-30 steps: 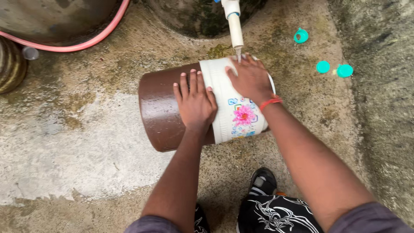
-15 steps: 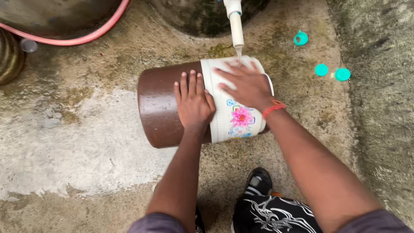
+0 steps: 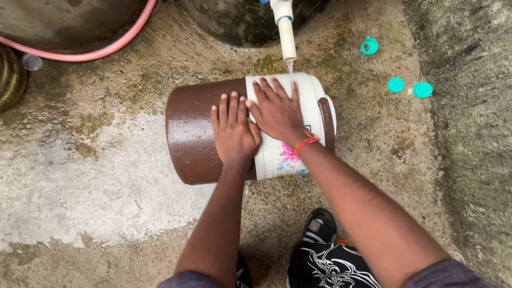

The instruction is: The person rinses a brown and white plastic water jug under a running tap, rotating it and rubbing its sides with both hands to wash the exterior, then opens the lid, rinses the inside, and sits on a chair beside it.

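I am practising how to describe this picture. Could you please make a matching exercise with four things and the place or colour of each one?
Things:
1. left hand
2. right hand
3. hose
4. two round caps

Descriptions:
A. pink, curved, at the upper left
B. flat on the jug's brown part
C. turquoise, on the ground at the right
D. flat on the jug's white part, under the white tap

Pairs: 1-B, 2-D, 3-A, 4-C

Jug [image 3: 197, 133] on its side on wet concrete [image 3: 96, 176] — left hand [image 3: 233, 130] flat on brown part, right hand [image 3: 277, 111] on white part, tap [image 3: 287, 32] dripping above.
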